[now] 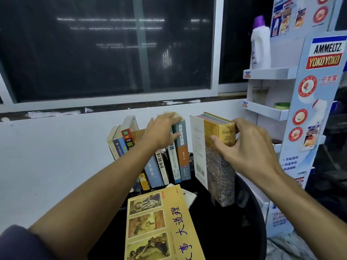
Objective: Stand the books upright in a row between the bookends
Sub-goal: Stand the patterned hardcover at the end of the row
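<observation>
- Row at back of counter leans left, uneven. No bookend made out there, so it may slump further.
- Left hand curls over top of blue book, bracing the row. Letting go early could topple it.
- Yellow book lies flat in front, not yet stood up. It crowds the row's foot.
- Thick book is upright on counter, apart from the row. Right hand grips its spine. It looks heavy and could tip toward the edge.

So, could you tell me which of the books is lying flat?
The yellow paperback with three picture panels, face up on the black table. All others stand or lean, including the thick gold-spined book gripped by the right hand.
</observation>
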